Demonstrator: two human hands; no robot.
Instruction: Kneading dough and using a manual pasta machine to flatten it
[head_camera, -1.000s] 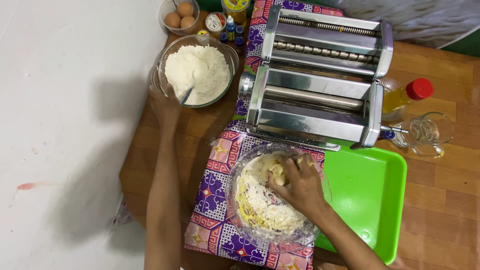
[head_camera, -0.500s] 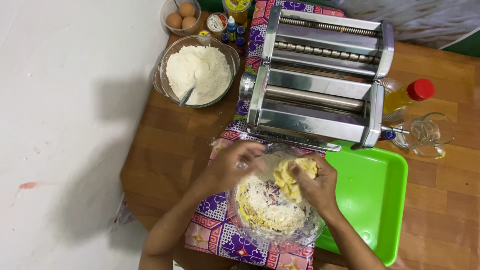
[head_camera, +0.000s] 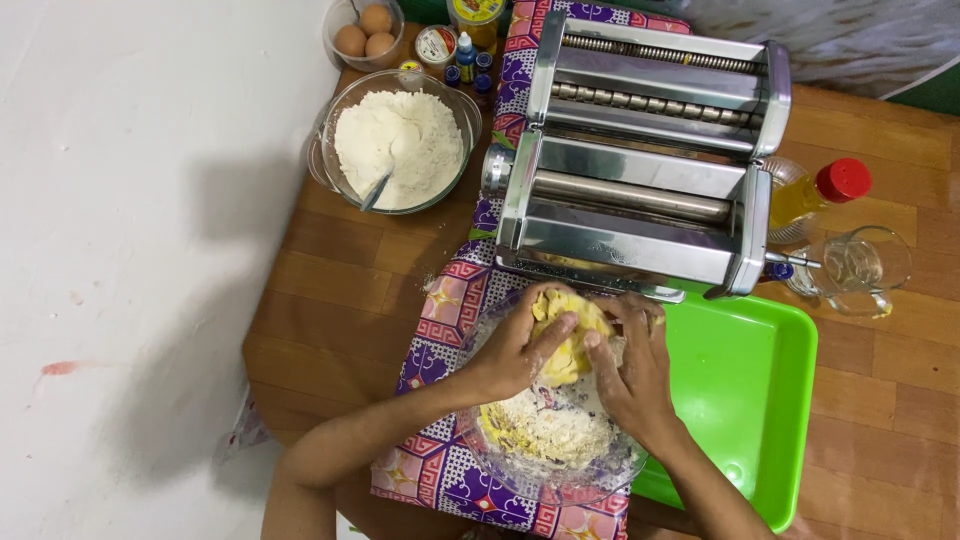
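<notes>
Both hands press a lump of yellow dough (head_camera: 566, 330) over a clear glass bowl (head_camera: 560, 482) with loose flour and crumbs in it. My left hand (head_camera: 520, 345) cups the dough from the left, my right hand (head_camera: 630, 365) from the right, fingers wrapped round it. The bowl rests on a patterned purple cloth (head_camera: 440, 320). Just beyond the hands stands a metal pasta machine (head_camera: 640, 170).
A glass bowl of flour with a spoon (head_camera: 395, 140) sits at the far left, with a small bowl of eggs (head_camera: 362, 32) and small bottles behind it. A green tray (head_camera: 745, 385) lies right of the bowl. A red-capped oil bottle (head_camera: 815, 190) and a glass jug (head_camera: 860, 265) stand at right.
My left hand left the flour bowl and came to the dough bowl. Both hands now hold the dough lump together, lifted toward the bowl's far rim.
</notes>
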